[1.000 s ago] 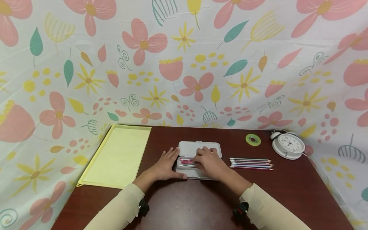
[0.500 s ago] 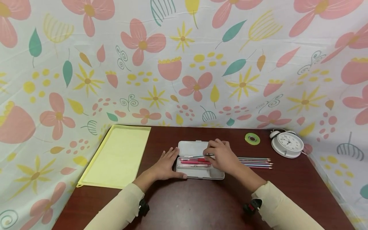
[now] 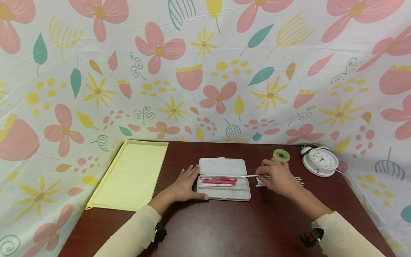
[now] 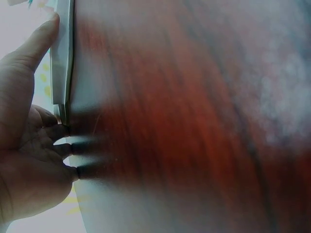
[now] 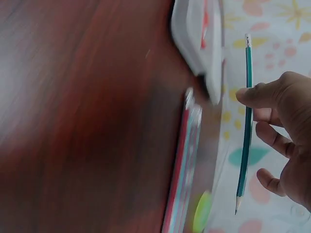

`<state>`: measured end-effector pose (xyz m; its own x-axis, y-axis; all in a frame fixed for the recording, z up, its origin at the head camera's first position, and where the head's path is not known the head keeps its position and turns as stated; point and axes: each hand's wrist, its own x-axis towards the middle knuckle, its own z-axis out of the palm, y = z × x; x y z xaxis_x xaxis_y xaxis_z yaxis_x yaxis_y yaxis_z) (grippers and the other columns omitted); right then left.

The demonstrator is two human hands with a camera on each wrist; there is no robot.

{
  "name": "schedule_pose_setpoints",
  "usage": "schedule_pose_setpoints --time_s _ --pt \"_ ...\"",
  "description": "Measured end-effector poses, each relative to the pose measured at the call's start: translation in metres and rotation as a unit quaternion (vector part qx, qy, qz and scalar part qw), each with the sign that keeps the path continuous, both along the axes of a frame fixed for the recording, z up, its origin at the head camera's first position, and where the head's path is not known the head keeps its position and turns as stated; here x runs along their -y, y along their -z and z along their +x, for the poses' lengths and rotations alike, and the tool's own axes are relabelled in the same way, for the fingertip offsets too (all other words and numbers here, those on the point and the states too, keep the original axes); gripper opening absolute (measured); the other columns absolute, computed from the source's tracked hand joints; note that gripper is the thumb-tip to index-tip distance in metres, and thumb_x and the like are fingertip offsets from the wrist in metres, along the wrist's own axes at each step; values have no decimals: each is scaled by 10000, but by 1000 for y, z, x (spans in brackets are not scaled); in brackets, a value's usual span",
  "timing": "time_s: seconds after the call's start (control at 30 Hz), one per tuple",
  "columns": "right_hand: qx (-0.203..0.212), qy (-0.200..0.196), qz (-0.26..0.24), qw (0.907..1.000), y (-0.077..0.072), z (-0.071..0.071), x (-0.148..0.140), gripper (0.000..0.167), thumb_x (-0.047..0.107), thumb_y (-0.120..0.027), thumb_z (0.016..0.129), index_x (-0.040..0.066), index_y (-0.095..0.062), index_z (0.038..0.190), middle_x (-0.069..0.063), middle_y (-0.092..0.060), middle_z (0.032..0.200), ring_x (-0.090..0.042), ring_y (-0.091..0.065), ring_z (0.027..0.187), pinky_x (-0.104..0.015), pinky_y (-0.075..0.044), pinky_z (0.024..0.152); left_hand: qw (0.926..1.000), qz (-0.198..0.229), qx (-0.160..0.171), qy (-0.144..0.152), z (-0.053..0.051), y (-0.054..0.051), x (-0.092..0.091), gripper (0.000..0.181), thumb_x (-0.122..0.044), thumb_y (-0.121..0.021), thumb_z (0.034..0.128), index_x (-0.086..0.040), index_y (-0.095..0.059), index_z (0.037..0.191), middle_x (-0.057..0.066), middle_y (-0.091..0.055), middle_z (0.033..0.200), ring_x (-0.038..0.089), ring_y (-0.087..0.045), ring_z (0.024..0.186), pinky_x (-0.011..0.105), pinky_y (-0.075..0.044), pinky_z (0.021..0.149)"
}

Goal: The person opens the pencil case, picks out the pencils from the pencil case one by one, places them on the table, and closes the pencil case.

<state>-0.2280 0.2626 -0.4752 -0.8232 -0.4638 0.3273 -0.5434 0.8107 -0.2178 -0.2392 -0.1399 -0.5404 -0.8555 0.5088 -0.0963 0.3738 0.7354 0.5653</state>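
A dark green pencil [image 5: 247,131] with a white eraser end is pinched between the thumb and fingers of my right hand [image 3: 278,177], held above a row of pencils [image 3: 261,181] on the table. To the left, an open white pencil case [image 3: 222,166] holds several red and pink pens [image 3: 218,181] in its back compartment; its front compartments show bare. My left hand [image 3: 183,185] rests against the case's left end, fingers spread and thumb along the front edge. In the left wrist view, the thumb touches the side of the case [image 4: 62,53].
A green roll of tape [image 3: 281,155] lies behind the pencil row. A white alarm clock [image 3: 323,159] stands at the back right. On the left lies a yellow zip folder [image 3: 131,175]. Flowered cloth hangs behind the dark wooden table [image 3: 212,228].
My right hand has lifted the green pencil out of the case and carried it right, over the row of pencils. The left hand has stayed at the case.
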Motion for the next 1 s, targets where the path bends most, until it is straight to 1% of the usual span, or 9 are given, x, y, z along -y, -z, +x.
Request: schedule_pose_setpoints --time_s 0.1,0.23,0.37,0.47,0.6,0.63,0.7,0.87,1.0 --pt "58 172 182 9997 6 4 -21 194 92 -904 901 263 -829 951 93 -680 963 -216 -598 971 -729 -467 848 9999 -101 111 0 3 -9 -2 1363 -734 -842 853 1 -145 1766 189 -183 1855 412 -87 1745 660 -73 1399" --pt "314 394 409 9979 15 9 -41 181 108 -904 906 263 -838 973 85 -688 984 -267 -620 1017 -769 -472 877 9998 -165 97 -33 3 -6 -1 1356 -731 -843 854 -14 -146 1770 166 -182 1859 391 -84 1749 645 -65 1405" --pt "494 515 559 9959 21 14 -50 179 123 -902 907 277 -830 962 83 -671 974 -241 -593 977 -755 -471 873 10000 -16 46 -53 -5 11 3 1427 -869 -783 801 -64 -129 1782 124 -165 1869 346 -61 1757 623 -45 1412" --pt "504 511 651 9953 24 16 -53 186 115 -900 906 276 -829 967 75 -663 967 -217 -572 948 -742 -471 871 10000 -28 -65 -45 -8 19 3 1435 -925 -735 792 -83 -132 1785 119 -171 1868 347 -69 1756 619 -62 1413" --pt "324 406 694 9962 28 17 -56 190 107 -902 903 264 -837 987 65 -658 955 -194 -549 910 -734 -475 866 10000 -23 -33 -17 0 2 0 1387 -833 -784 836 -27 -154 1772 175 -194 1856 403 -94 1746 649 -73 1402" --pt "249 382 699 9965 29 17 -57 194 103 -905 899 262 -838 987 63 -655 948 -191 -544 901 -731 -477 862 10000 -31 -79 9 2 1 -1 1375 -842 -760 853 -15 -155 1770 189 -201 1851 413 -101 1743 648 -75 1402" --pt "106 350 709 9968 30 17 -58 201 100 -912 887 260 -837 981 64 -647 936 -184 -534 887 -723 -480 852 10000 -61 28 11 6 -9 -2 1356 -779 -797 869 0 -144 1766 190 -189 1854 405 -87 1747 640 -55 1406" --pt "-131 290 780 9964 34 17 -59 215 96 -922 865 256 -822 966 65 -633 926 -196 -537 882 -735 -489 843 9996 -269 75 -24 6 -14 -3 1314 -689 -837 888 -15 -133 1770 167 -176 1860 390 -74 1751 632 -62 1409" --pt "-167 240 869 9958 35 19 -58 212 89 -912 875 256 -814 963 56 -636 937 -220 -562 908 -767 -497 871 9996 -262 78 -20 5 -11 -2 1331 -697 -844 874 -5 -142 1767 177 -185 1857 402 -86 1748 649 -76 1403"
